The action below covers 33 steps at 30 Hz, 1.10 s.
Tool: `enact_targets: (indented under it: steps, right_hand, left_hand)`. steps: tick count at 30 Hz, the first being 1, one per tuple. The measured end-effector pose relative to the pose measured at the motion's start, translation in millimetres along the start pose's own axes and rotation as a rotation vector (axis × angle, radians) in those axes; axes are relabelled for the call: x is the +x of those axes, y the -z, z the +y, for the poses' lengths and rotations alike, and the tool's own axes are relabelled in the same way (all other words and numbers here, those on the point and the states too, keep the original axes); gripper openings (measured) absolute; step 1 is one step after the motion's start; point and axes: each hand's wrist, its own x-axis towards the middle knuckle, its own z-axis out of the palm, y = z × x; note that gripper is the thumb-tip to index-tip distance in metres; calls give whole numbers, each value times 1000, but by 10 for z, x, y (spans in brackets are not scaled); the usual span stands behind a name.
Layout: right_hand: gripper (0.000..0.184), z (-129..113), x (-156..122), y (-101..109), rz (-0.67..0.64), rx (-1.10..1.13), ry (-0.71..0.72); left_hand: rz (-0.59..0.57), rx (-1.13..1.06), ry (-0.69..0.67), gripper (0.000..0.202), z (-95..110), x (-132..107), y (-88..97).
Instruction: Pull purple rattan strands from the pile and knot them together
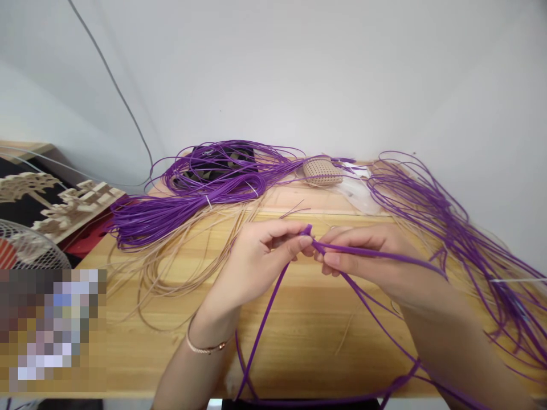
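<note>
My left hand [260, 250] and my right hand [363, 250] meet above the middle of a wooden table [299, 330]. Both pinch the same few purple strands [376, 253] where they bend together at a small fold between my fingertips. From that fold the strands run right over my right wrist and down toward the table's near edge. My left wrist wears a thin gold bracelet [205, 347].
A large bundle of purple cord [205, 188] lies at the back left, more loose purple cords [461, 228] spread on the right. Tan strands [171, 267] coil on the left. A small woven tan piece [321, 171] sits at the back. A fan guard [29, 247] stands at far left.
</note>
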Motion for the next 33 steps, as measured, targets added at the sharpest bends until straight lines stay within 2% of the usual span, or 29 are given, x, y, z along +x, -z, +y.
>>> enact_targets:
  steps: [5, 10, 16, 20, 25, 29, 33]
  right_hand:
    - [19, 27, 22, 28, -61, -27, 12]
    - [19, 1, 13, 25, -154, -104, 26]
    - [27, 61, 21, 14, -154, -76, 33]
    - [35, 68, 38, 7, -75, -82, 3]
    - [29, 46, 42, -21, 52, -45, -120]
    - [29, 79, 77, -24, 133, 37, -50]
    - [29, 91, 109, -15, 130, 22, -25]
  left_hand:
    - [21, -54, 30, 8, -22, -27, -29]
    - [-27, -48, 81, 10, 1, -46, -48]
    - [-43, -19, 60, 6, 20, -44, -58]
    - [-64, -74, 82, 6, 16, -29, -52]
    - [-72, -69, 79, 7, 23, -25, -36]
    - [-105, -83, 102, 9, 11, -7, -24]
    - [-150, -113, 160, 9, -12, 19, -16]
